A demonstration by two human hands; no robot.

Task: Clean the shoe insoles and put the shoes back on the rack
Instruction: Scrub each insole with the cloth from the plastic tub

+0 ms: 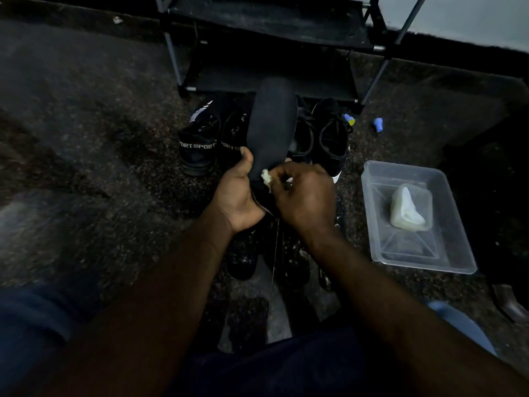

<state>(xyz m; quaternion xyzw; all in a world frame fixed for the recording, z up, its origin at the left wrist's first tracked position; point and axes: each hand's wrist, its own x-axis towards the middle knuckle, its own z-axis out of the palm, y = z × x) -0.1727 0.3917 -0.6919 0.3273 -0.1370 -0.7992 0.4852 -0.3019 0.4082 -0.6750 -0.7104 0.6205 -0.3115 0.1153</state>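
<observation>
Black high-top shoes lettered SPORT [199,144] stand on the dark speckled floor [86,167], before the black metal-framed shoe rack [266,21]. The left grip [237,193] curls round the heel end of a black foam insole [272,124], holding it upright. The right grip [303,193] pinches a small pale wipe [266,177] against the insole. Rightward, a clear plastic tub [458,247] holds a pale cloth [408,210].

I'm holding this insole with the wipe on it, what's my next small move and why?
Probably drag the wipe in the right hand up toward the far end: it sits at the near end of the insole, which the left hand grips, so the rest may be unwiped.
</observation>
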